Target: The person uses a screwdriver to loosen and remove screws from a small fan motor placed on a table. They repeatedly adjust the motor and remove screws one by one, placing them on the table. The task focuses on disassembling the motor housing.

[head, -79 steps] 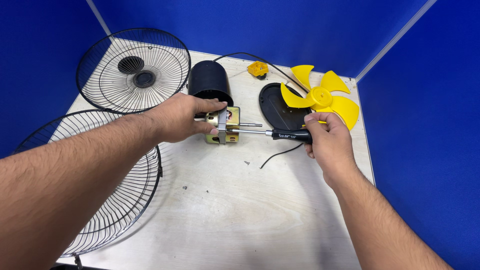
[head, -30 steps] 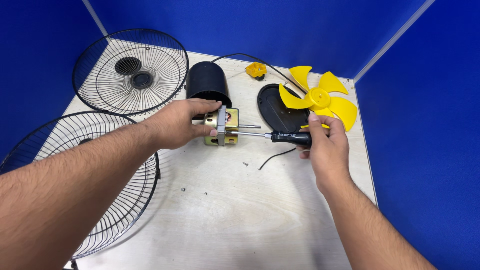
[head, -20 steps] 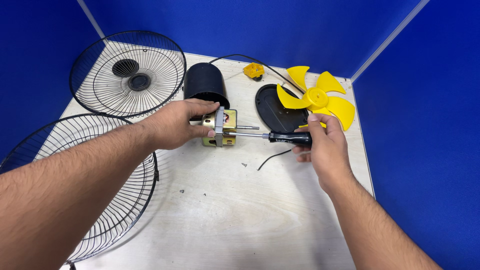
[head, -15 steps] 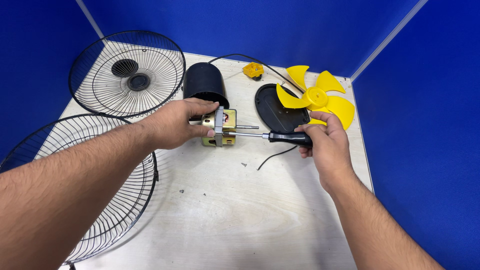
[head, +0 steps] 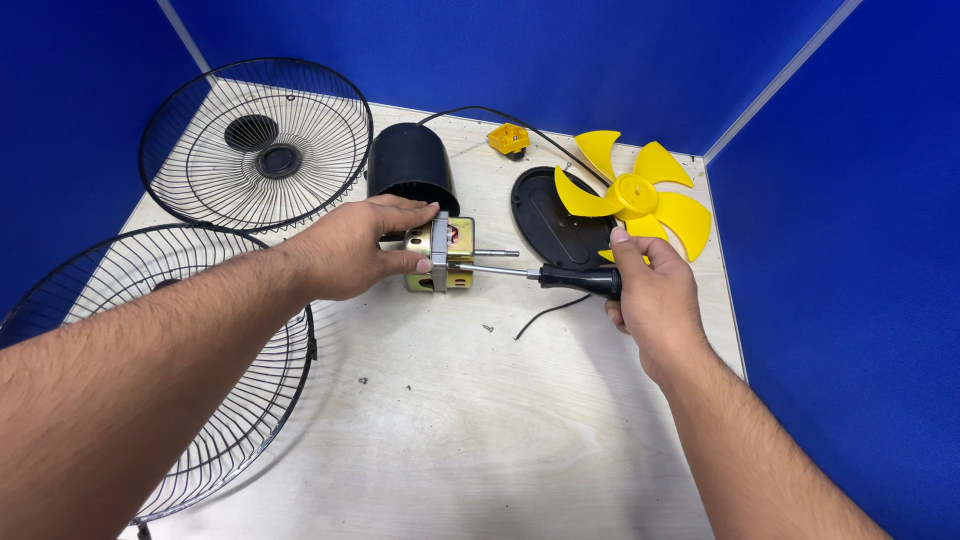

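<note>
Fan motor [head: 450, 252]: a small motor with a brass-coloured body and a grey plate, lying on the pale wooden table [head: 450, 420] with its thin shaft pointing toward the right hand
Left hand [head: 360, 245]: closed over the motor from the side away from the shaft, fingers across its top and thumb low on the near face, pinning it to the table
Screwdriver [head: 545, 276]: black handle with a silver shank, lying almost level; its tip meets the motor's face just below the shaft
Right hand [head: 650, 295]: wrapped around the screwdriver handle, thumb pointing up along its far side
Loose screw [head: 487, 328]: a tiny dark one on the table, below the shank and between the two hands
Black cable [head: 545, 312]: a short end curling on the table just under the right hand's knuckles
Black housing [head: 410, 165]: a round cup standing just beyond the left hand's fingers
Black oval cover [head: 550, 215]: flat on the table beyond the right hand
Yellow fan blade [head: 635, 195]: resting partly on that cover, just past the right thumb
Yellow small part [head: 508, 138]: farther back, beside a black cord
Wire guards: one [head: 255, 145] beyond the left wrist, the other [head: 160, 350] under the left forearm
</note>
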